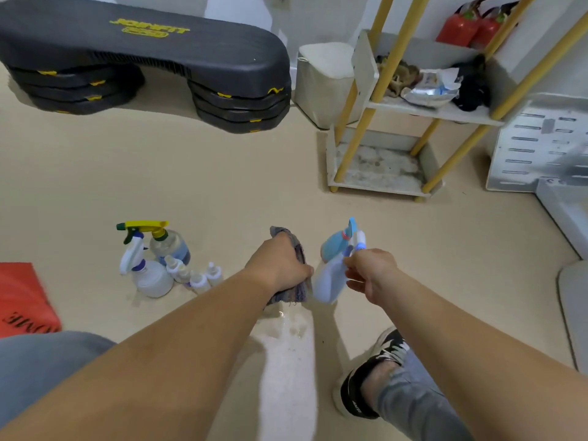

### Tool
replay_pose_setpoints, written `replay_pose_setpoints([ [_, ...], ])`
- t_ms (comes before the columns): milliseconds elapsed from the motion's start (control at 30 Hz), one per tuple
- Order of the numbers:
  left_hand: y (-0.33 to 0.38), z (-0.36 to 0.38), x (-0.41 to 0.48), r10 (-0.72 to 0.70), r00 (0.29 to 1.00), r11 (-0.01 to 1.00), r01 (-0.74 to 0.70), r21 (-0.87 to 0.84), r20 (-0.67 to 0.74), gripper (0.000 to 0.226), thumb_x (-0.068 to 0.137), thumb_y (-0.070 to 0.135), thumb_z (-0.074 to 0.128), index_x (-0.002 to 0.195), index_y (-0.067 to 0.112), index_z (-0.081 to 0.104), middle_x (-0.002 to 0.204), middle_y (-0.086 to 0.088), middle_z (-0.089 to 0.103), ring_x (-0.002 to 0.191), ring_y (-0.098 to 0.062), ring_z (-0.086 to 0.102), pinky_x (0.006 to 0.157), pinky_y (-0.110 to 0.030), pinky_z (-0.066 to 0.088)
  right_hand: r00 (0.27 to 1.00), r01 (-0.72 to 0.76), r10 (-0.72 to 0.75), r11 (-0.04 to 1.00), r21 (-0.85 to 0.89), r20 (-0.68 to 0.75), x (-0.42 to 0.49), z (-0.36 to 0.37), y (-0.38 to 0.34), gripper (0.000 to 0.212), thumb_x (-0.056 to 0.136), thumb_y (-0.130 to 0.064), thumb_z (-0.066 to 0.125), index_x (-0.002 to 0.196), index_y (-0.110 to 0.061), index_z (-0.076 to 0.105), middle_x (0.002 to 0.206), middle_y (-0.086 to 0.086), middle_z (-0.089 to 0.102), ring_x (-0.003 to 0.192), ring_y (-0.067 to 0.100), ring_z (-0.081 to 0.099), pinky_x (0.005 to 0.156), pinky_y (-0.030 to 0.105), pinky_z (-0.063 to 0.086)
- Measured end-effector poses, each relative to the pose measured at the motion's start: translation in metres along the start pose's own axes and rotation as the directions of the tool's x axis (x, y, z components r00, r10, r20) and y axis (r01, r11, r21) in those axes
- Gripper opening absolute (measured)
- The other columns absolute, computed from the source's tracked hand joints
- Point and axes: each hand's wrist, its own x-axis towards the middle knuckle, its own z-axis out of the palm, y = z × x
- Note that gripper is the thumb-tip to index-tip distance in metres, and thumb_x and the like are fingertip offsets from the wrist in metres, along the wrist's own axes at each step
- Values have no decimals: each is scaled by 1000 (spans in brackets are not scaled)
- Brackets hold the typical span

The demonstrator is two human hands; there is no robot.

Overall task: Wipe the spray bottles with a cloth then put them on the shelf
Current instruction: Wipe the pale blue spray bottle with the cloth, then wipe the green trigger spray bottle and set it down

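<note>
While the left hand [280, 265] clenched a cloth [294, 294], right hand [372, 272] gripped white spray bottle [329, 283], apparently at neck, cloth just beside it.

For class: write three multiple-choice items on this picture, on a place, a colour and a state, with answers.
1. Where is the clear spray bottle with the yellow trigger? A on a chair; B on the beige floor; C on a table.
2. What colour are the white shelf unit's poles? A black; B red; C yellow.
3. What does the left hand do? A grips the grey-blue cloth; B lies open; C points.
Answers: 1 B, floor lies under it; 2 C, the poles show yellow; 3 A, fingers curl round the cloth.
</note>
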Motion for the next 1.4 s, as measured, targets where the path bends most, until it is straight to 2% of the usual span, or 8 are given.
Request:
replay_pose_setpoints([
  [133,2,17,27,-123,992,992,124,24,-10,49,86,42,81,106,19,43,86,4,55,91,-23,59,81,-32,50,992,-50,53,998,29,-113,47,-16,11,10,98,-8,60,89,-2,58,78,13,59,63,22,57,55,33,51],
  [400,5,62,69,-114,993,991,112,70,27,43,92,40,74,113,14,46,88,5,50,96,-23,57,80,-31,43,988,-17,21,999,28,-153,118,-34,7,13,97,-11,60,85,-9,55,86,16,58,73,30,56,70,40,53],
  [500,4,66,76,-127,992,989,126,71,9,46,87,42,78,109,18,46,89,7,52,94,-22,58,78,-31,43,992,35,-32,999,26,-121,132,-38,7,10,94,-4,59,91,-12,54,87,12,57,73,29,56,68,40,51],
  [733,-2,58,76,-156,987,988,155,-23,-47,58,78,45,86,113,15,52,106,-2,63,100,-25,64,85,-36,54,998,7,-4,999,45,-68,135,-26,27,11,99,-21,63,104,-14,55,94,9,60,76,29,60,66,39,53],
  [900,0,44,62,-142,989,990,142,-20,-43,62,72,49,90,109,17,51,108,0,63,101,-23,63,87,-36,53,975,-222,219,972,-74,-48,108,-20,34,31,98,-23,64,119,-2,56,89,12,59,70,25,62,67,40,57],
  [1067,7,20,30,-81,997,996,80,-33,-5,68,67,53,93,106,18,48,96,5,56,92,-17,60,77,-32,50,945,-142,187,974,-178,269,51,13,30,32,98,-33,60,120,-9,60,88,8,68,69,22,62,59,32,55],
  [1233,-14,-10,-7,35,999,965,-34,-259,-1,61,63,36,96,111,22,61,107,0,73,103,-15,70,97,-40,58,828,-82,78,997,-18,555,-9,67,7,23,95,-14,53,104,-7,73,95,13,77,94,30,74,87,43,62],
  [1400,-70,-44,-53,-46,998,981,35,-192,-49,98,35,71,93,119,33,59,113,9,68,104,-9,69,95,-34,59,744,73,10,993,-96,669,-57,101,1,28,82,-16,65,106,-3,75,102,15,71,93,26,64,86,40,55],
])
